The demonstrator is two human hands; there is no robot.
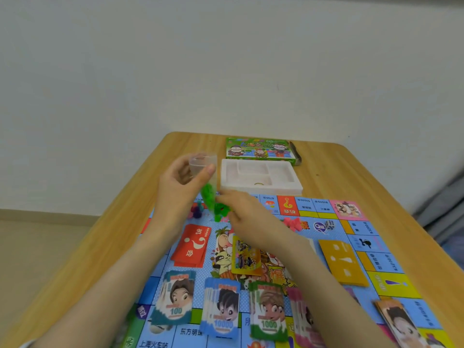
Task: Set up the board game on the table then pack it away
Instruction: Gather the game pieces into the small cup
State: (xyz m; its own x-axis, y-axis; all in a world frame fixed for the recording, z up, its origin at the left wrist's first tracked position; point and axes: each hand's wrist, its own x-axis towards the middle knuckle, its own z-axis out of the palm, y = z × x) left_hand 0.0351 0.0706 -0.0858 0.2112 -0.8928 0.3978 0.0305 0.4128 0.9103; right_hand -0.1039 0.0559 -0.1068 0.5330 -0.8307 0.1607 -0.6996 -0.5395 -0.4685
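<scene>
Green pieces [213, 204]: a blurred clump, part of it in the low end of the clear bag [203, 164], part heaped on the board [376, 247] just beneath, near the board's far left corner
Clear bag: tilted, long axis running from the upper end by the thumb down towards the heap; too blurred to tell which end is open
Left hand [179, 187]: the upper one, fingers and thumb curled round the bag's top and carrying it clear of the board
Right hand [247, 214]: the nearer one to the heap, just to its right, fingertips at the green clump; whether they pinch the bag's low end, hold pieces or only touch is unclear
Coming move: probably turns on the low end, which lies left of the right hand's fingertips
White tray [261, 174]: on the counter [326, 172] just beyond the board, right of the bag
Box [258, 148]: behind the tray
Red cards [192, 247]: on the board, nearer than the heap
</scene>
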